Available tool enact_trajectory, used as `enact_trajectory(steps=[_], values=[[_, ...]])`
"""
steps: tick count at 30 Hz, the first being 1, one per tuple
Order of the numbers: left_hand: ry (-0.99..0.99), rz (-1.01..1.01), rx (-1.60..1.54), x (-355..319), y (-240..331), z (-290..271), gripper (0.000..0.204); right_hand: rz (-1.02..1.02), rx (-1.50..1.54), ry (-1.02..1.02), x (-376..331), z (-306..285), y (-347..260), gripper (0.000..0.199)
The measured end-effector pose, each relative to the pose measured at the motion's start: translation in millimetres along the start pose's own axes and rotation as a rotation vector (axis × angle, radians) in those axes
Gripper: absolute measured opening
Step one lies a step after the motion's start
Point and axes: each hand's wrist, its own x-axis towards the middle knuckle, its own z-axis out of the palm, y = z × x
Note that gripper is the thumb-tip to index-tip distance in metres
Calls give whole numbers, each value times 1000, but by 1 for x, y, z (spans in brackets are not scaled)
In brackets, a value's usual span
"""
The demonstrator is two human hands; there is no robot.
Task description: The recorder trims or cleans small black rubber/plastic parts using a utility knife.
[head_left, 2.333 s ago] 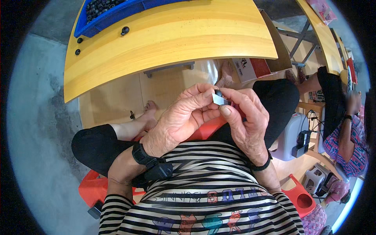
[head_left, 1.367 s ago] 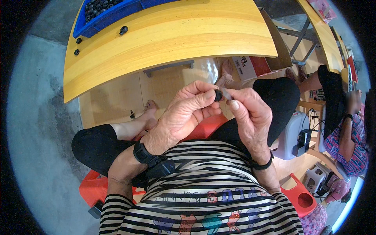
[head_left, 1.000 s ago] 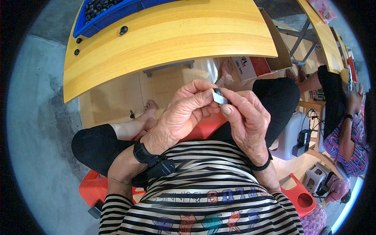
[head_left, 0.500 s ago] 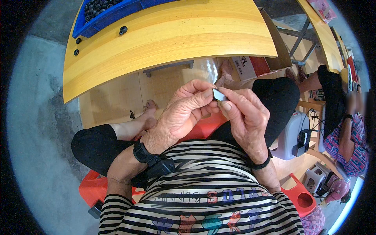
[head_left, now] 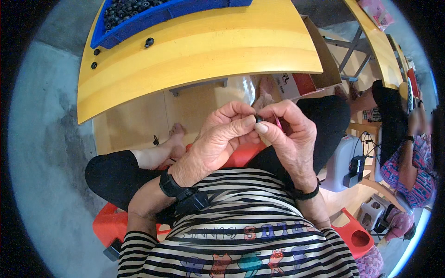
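While left hand clamps small black part, right hand pinches it too, slim pink object inside grip.

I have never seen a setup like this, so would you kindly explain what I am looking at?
There is no machine here: you are seeing a person's own bare left hand and right hand. The view comes from a wide fisheye camera on the head, looking down, so straight edges bend. On the yellow table stands a blue bin of black pieces, with a few loose ones nearby. Above the lap, the left hand pinches a small black part, and the right fingertips meet it. A slim pink item sits in the right hand.
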Motion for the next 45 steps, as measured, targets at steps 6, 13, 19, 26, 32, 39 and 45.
enact_trajectory(steps=[6,13,19,26,32,39,45], values=[[-125,35,-16,-9,6,1,14,73,68,-38,-1,3,-19,10],[-64,21,-1,-6,17,8,14,208,202,-45,7,8,-23,14],[-16,-15,15,8,21,0,13,57,93,-75,25,6,3,13],[39,-23,58,16,31,6,17,348,439,-128,37,4,3,11],[39,62,-53,17,40,0,14,239,517,-272,50,11,2,17],[56,207,74,-4,44,3,18,314,434,-277,49,21,-19,13],[-110,244,98,-22,47,19,20,254,556,-170,23,33,-43,18]])
